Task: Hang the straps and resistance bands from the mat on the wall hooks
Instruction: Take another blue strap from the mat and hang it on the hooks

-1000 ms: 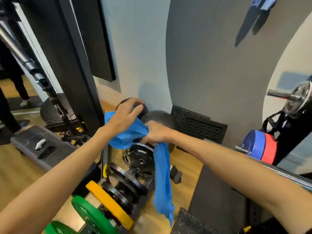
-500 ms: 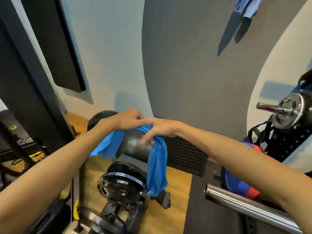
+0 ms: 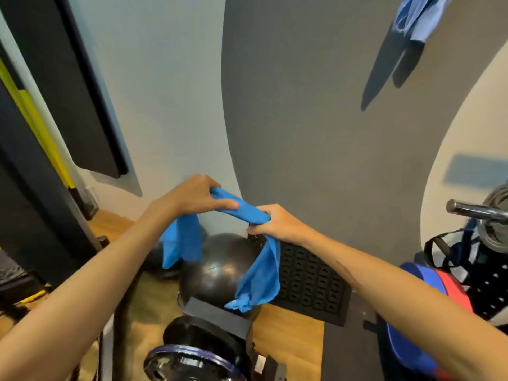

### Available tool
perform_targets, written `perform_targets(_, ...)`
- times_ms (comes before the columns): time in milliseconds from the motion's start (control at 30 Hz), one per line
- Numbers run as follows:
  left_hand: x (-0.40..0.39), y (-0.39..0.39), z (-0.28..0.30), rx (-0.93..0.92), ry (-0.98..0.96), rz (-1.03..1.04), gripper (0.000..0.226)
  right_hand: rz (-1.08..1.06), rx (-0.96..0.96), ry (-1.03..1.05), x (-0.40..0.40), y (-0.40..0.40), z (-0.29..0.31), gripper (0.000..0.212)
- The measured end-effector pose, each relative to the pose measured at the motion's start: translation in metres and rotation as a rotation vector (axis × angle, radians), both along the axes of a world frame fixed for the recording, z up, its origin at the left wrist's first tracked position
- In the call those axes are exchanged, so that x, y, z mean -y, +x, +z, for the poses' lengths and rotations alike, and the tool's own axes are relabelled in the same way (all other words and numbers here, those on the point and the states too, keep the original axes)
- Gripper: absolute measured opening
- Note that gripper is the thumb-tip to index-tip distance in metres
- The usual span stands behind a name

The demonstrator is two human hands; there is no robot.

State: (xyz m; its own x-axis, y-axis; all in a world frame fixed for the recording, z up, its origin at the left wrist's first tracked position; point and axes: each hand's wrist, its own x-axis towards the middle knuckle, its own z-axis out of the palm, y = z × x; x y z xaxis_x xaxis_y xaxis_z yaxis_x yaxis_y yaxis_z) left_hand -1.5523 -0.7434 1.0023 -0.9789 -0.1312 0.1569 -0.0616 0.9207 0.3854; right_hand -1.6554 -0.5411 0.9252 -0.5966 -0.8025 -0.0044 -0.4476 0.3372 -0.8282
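A wide blue resistance band [image 3: 242, 210] stretches between both hands in front of the wall. My left hand [image 3: 192, 196] grips its left part, and a loose end hangs down below that hand. My right hand [image 3: 275, 224] grips the right part; the other end, with a knot at its tip, dangles over a black ball [image 3: 220, 265]. High on the grey wall at the top right another blue band [image 3: 420, 15] hangs, its hook out of sight.
Under my hands stand a rack of black weight plates [image 3: 198, 358] and a black rubber mat [image 3: 310, 281] leaning on the wall. A barbell end [image 3: 472, 211] sticks in from the right above blue and red plates [image 3: 428, 287]. A black frame post [image 3: 38, 188] fills the left.
Both hands have risen with the blue band and moved apart, pulling its middle taut. The view has tilted up toward the wall.
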Motion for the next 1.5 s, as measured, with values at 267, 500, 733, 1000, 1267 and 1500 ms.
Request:
perform_targets(267,-0.002,-0.107,-0.017,0.222,-0.227,-0.047,0.019,-0.025,-0.422,0.399,-0.042,-0.095,0.002,0.024)
perform_targets(500,0.005,-0.216,0.024,0.7,0.546,-0.428,0.025,-0.046,0.449,-0.009,-0.093,-0.157,0.05,0.016)
perform_targets(733,-0.021,-0.333,0.081,0.589,0.738,-0.595,0.031,-0.248,0.067,0.251,-0.139,-0.245,0.138,0.028)
perform_targets(1000,-0.048,-0.417,0.178,0.333,0.784,-0.799,0.053,-0.518,-0.257,0.143,-0.171,-0.284,0.255,0.029)
perform_targets(1267,-0.105,-0.476,0.263,-0.096,0.946,-0.752,0.036,-0.576,-0.247,-0.339,-0.196,-0.327,0.359,0.027)
perform_targets(1500,-0.15,-0.522,0.326,-0.472,0.846,-0.584,0.046,-0.804,-0.568,-0.706,-0.188,-0.407,0.423,0.047)
